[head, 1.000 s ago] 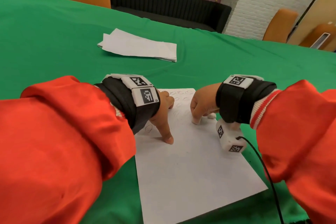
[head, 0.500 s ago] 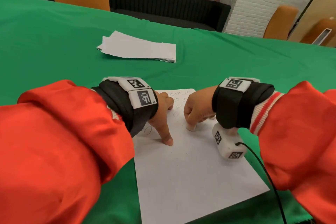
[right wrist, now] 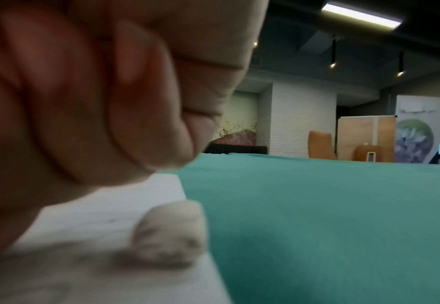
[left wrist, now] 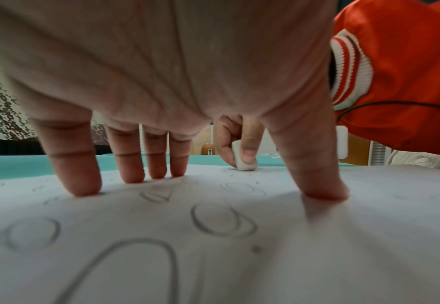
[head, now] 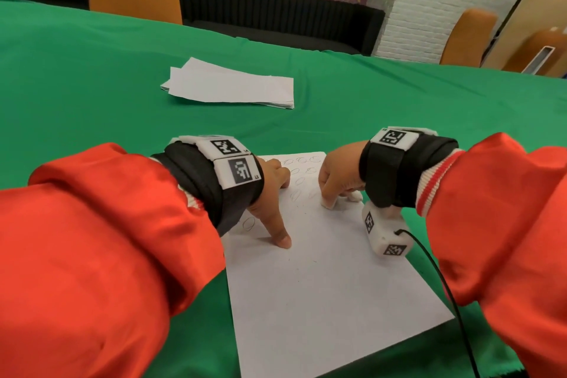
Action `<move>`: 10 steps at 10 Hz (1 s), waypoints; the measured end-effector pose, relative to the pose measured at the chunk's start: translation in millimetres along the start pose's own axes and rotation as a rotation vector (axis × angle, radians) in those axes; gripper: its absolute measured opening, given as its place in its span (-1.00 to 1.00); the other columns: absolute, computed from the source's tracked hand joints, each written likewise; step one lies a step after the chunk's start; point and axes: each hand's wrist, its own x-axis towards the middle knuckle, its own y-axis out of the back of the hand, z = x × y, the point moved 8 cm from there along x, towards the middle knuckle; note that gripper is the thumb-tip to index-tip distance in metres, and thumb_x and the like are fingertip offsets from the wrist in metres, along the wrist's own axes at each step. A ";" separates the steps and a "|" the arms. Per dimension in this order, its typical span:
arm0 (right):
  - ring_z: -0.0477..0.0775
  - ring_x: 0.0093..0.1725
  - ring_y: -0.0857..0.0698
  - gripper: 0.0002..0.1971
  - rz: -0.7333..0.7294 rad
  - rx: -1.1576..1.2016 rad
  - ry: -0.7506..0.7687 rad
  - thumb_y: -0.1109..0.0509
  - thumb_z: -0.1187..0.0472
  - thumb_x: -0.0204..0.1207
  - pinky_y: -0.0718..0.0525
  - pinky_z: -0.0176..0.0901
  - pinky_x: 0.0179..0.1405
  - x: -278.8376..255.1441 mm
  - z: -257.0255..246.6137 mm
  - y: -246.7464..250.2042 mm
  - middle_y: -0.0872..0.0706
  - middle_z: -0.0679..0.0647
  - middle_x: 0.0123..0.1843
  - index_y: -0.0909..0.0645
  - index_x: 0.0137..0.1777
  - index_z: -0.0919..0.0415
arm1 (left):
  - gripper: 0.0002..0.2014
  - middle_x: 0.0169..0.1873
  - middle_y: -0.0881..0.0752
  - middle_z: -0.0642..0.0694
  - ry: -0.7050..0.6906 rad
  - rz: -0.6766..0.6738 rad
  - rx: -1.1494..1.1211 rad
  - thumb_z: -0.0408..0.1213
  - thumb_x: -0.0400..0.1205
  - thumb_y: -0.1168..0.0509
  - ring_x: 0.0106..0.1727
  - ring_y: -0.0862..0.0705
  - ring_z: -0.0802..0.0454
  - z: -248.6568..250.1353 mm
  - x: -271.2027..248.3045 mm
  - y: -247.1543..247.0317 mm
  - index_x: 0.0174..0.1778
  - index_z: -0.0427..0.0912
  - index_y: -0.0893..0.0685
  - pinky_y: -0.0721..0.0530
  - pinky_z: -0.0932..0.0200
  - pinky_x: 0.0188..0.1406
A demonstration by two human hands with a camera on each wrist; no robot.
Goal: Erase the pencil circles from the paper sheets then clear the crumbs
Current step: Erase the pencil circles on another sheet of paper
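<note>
Firmly, right hand point(head: 334, 176) pinching eraser point(head: 327, 202)

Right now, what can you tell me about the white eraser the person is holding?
The eraser is a small white block with rounded corners, looking soft and rubbery. The right hand pinches it between thumb and fingers, standing it upright with its bottom end pressed on the paper sheet, near the pencil circles. Nothing else touches it.

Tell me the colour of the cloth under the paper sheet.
Green cloth, clearest in the head view.
</note>
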 end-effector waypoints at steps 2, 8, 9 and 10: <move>-0.07 -0.48 -0.41 -0.88 -0.065 0.038 0.071 -0.45 0.07 0.44 -0.41 -0.33 -0.44 -2.9 -8.8 -10.8 -0.54 -0.03 -0.41 -0.64 -0.16 0.11 | 0.02 0.40 -0.38 0.01 0.000 -0.004 0.004 0.37 0.22 -0.48 0.35 -0.47 -0.06 -0.3 -0.1 0.0 0.53 0.01 -0.26 -0.45 0.04 0.25; -0.08 -0.39 -0.47 -0.87 -0.032 -0.002 0.091 -0.45 0.06 0.44 -0.43 -0.32 -0.41 -3.1 -13.1 -14.3 -0.56 -0.07 -0.39 -0.64 -0.19 0.10 | 0.02 0.39 -0.38 0.02 0.003 -0.012 0.004 0.37 0.21 -0.48 0.36 -0.47 -0.06 -1.5 -0.1 -1.0 0.52 0.01 -0.27 -0.47 0.01 0.31; -0.06 -0.41 -0.46 -0.86 -0.036 0.037 0.049 -0.45 0.06 0.44 -0.43 -0.31 -0.40 -4.4 -3.6 -11.3 -0.56 -0.04 -0.38 -0.67 -0.13 0.11 | 0.01 0.40 -0.37 0.02 0.004 -0.011 0.002 0.37 0.22 -0.48 0.36 -0.47 -0.06 -1.3 -0.6 -0.6 0.52 0.01 -0.26 -0.46 0.03 0.28; -0.08 -0.43 -0.47 -0.88 0.008 0.039 0.012 -0.44 0.08 0.44 -0.43 -0.32 -0.42 -3.7 6.3 -5.9 -0.56 -0.06 -0.42 -0.66 -0.15 0.13 | 0.01 0.41 -0.37 0.02 0.003 -0.010 0.004 0.37 0.23 -0.47 0.37 -0.47 -0.06 -1.1 -0.7 -0.3 0.52 0.01 -0.26 -0.45 0.03 0.25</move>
